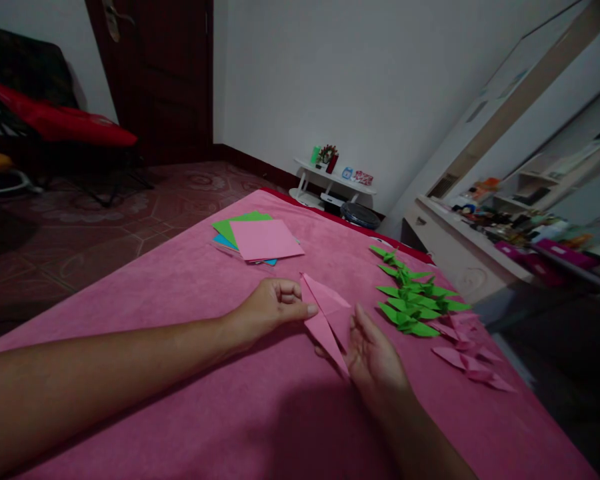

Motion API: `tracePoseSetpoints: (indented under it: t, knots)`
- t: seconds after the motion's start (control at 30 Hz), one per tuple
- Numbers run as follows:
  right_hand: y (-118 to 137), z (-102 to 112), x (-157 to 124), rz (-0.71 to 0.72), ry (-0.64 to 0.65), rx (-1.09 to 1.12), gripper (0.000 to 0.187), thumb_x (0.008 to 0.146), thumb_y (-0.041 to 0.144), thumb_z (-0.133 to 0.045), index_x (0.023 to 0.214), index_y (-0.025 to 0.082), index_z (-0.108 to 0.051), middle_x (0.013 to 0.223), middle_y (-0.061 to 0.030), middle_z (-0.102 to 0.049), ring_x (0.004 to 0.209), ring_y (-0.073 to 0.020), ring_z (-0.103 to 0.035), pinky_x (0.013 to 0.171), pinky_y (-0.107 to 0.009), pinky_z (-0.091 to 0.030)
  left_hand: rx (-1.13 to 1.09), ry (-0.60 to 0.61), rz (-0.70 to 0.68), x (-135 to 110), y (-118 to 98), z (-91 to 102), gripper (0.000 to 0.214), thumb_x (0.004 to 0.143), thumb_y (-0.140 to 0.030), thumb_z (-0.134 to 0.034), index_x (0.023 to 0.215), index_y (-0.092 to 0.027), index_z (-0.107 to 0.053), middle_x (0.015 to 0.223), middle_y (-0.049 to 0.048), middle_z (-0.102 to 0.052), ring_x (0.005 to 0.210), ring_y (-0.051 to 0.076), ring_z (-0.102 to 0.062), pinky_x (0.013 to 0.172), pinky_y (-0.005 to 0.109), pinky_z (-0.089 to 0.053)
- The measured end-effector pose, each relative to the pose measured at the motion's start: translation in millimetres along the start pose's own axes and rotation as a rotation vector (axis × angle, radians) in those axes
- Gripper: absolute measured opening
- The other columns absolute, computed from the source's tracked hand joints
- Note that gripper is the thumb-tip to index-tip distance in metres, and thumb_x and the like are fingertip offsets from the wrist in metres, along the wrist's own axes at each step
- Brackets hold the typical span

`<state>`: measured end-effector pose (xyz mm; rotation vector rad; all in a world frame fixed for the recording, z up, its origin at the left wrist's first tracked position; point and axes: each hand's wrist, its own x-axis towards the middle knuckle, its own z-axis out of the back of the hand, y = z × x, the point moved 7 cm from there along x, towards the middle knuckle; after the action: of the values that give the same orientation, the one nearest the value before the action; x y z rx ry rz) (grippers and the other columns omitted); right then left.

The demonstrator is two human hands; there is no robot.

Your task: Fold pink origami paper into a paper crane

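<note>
Just in front of me, above the pink cloth, is a piece of folded pink origami paper (325,320), shaped like a long kite with pointed ends and a loose flap at its right. My left hand (275,307) pinches its left edge between thumb and fingers. On the other side, my right hand (375,360) holds the paper at its right edge; some of its fingers pass behind the sheet, with a fingertip showing past the lower left edge. Beyond my left hand lies a stack of square paper, a pink sheet (267,240) on top, green and blue corners sticking out.
To the right sit several folded green paper cranes (410,300) and a few folded pink ones (473,360). Pink cloth (180,393) covers the surface. Farther off are a white low shelf (335,177), a cluttered dresser (480,240), a red chair (80,127) and a dark door (160,73).
</note>
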<state>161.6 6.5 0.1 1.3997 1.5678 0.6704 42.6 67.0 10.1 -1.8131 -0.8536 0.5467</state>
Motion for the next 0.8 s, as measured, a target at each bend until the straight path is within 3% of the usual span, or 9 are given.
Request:
tracePoseSetpoints:
  t: [0.17, 0.33, 0.47, 0.67, 0.8]
  knots:
    - [23.3, -6.5, -10.9, 0.288, -0.037, -0.299, 0.023, 0.07, 0.032, -0.071, 0.085, 0.016, -0.064, 0.082, -0.0056, -0.067, 0.074, -0.0186, -0.061, 0.066, -0.029, -0.048, 0.056, -0.004, 0.006, 0.5, 3.8, 1.1, 0.026, 0.066, -0.026, -0.074, 0.083, -0.01, -0.066, 0.08, 0.0079, -0.069, 0.074, 0.018, -0.064, 0.074, 0.031, -0.049]
    - [34.6, -6.1, -18.1, 0.403, -0.103, -0.498, 0.02, 0.071, 0.032, -0.07, 0.08, 0.015, -0.063, 0.072, -0.0012, -0.062, 0.067, -0.0152, -0.055, 0.063, -0.026, -0.043, 0.034, 0.069, 0.017, 0.1, 7.0, -5.4, 0.029, 0.064, -0.023, -0.075, 0.088, -0.009, -0.067, 0.084, 0.0093, -0.07, 0.078, 0.018, -0.065, 0.078, 0.032, -0.05]
    - [36.2, -7.7, -20.5, 0.394, -0.105, -0.512, 0.019, 0.071, 0.032, -0.069, 0.075, 0.015, -0.063, 0.066, -0.0003, -0.059, 0.061, -0.0131, -0.05, 0.058, -0.024, -0.039, 0.008, 0.095, 0.006, -1.6, 3.2, -9.8, 0.026, 0.064, -0.02, -0.075, 0.087, -0.01, -0.068, 0.082, 0.0077, -0.071, 0.076, 0.017, -0.065, 0.077, 0.029, -0.05]
    - [31.8, -6.0, -21.7, 0.334, -0.094, -0.399, 0.019, 0.066, 0.031, -0.073, 0.071, 0.015, -0.063, 0.061, 0.0016, -0.055, 0.055, -0.0112, -0.046, 0.054, -0.023, -0.036, -0.004, 0.065, 0.012, -4.1, -1.4, -10.2, 0.014, 0.059, -0.016, -0.077, 0.068, -0.011, -0.067, 0.066, 0.0013, -0.068, 0.058, 0.01, -0.06, 0.062, 0.022, -0.049]
    - [20.4, -5.2, -16.9, 0.204, -0.047, -0.222, 0.018, 0.065, 0.028, -0.074, 0.073, 0.017, -0.063, 0.062, 0.0005, -0.06, 0.054, -0.0121, -0.051, 0.055, -0.024, -0.04, -0.018, 0.137, 0.025, -5.5, 0.1, -14.1, 0.018, 0.062, -0.017, -0.076, 0.078, -0.011, -0.068, 0.072, 0.0032, -0.068, 0.065, 0.012, -0.061, 0.064, 0.021, -0.048]
